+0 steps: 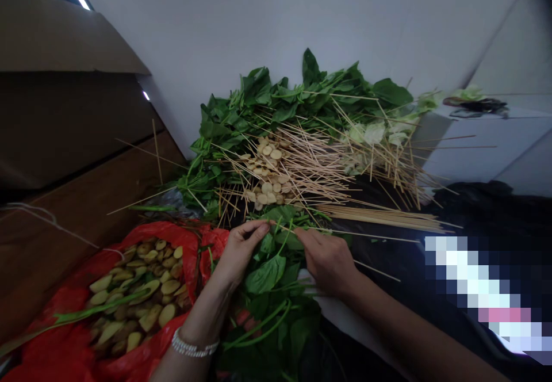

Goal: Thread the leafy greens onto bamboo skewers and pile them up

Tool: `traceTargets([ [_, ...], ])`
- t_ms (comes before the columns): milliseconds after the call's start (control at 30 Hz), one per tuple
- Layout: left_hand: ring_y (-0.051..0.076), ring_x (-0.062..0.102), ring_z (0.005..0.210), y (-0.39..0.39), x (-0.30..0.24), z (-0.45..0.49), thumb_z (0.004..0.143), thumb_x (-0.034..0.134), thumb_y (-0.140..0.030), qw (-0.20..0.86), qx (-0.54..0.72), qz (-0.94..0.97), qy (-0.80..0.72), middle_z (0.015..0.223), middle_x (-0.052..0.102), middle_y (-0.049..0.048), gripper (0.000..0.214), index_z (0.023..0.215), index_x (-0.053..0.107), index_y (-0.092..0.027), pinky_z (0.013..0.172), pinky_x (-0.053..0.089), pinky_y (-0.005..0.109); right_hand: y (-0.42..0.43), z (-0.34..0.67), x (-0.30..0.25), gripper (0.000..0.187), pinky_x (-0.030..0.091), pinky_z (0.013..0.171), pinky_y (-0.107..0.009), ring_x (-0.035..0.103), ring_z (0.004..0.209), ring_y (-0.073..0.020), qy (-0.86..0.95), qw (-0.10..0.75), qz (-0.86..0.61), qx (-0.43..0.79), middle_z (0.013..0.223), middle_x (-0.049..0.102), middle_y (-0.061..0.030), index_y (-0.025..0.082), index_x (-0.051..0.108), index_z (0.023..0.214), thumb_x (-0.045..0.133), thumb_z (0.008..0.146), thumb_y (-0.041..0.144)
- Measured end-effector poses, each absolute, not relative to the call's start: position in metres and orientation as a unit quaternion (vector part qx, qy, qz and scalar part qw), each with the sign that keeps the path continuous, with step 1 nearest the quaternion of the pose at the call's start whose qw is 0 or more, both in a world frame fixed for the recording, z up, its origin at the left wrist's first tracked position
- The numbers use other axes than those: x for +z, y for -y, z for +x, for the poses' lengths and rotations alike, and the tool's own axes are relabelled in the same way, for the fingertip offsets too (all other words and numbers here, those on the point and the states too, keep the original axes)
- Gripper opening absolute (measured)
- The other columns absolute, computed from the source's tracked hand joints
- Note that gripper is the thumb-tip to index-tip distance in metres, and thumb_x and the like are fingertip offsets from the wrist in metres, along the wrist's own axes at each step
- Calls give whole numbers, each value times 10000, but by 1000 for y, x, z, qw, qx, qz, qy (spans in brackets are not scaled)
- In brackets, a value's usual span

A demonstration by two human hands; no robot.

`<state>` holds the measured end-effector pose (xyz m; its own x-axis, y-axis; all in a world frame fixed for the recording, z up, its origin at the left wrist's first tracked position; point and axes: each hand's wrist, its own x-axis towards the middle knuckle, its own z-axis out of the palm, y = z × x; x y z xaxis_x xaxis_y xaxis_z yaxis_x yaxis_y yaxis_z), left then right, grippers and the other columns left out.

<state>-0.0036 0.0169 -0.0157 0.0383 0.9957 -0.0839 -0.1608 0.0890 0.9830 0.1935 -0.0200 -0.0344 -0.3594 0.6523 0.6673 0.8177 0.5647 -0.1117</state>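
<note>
My left hand (pixel 244 252) and my right hand (pixel 325 260) are close together above a heap of green leafy stems (pixel 269 307). Both pinch a thin bamboo skewer (pixel 366 235), which runs from my left fingertips through my right fingers and out to the right. A green leaf (pixel 282 215) sits at the skewer's near end, by my left fingertips. A beaded bracelet (pixel 194 347) circles my left wrist. Just left of that hand, a red plastic bag (pixel 142 244) holds pale yellow sliced pieces (pixel 138 295).
Behind my hands lie a leafy green pile (pixel 297 97), loose skewers (pixel 297 166), round tan slices (pixel 267 163), pale leaves (pixel 374 133) and a bundle of skewers (pixel 379 216). A brown board (pixel 81 215) and cardboard flap (pixel 64 31) stand left, with a white wall (pixel 224 37) behind.
</note>
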Motion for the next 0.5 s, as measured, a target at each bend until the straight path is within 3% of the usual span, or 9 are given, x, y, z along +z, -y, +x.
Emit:
traceTargets([
  [200,102,655,665,-16,-8,-5,592,877,-338,580,523,431,-453,786,753,29,387,928,770,-177,641,501,186,20,193,-35,352,345,551,-271,575,574,-148,815,349,-445,-129,746,668,-37,109,649,1091,425,828,42],
  [500,87,639,607,-16,-9,-3,533,907,-328,577,525,429,-456,708,740,21,324,773,769,-160,605,498,170,21,192,-34,363,347,555,-266,583,583,-150,818,343,-445,-123,744,669,-35,111,652,1103,443,816,36],
])
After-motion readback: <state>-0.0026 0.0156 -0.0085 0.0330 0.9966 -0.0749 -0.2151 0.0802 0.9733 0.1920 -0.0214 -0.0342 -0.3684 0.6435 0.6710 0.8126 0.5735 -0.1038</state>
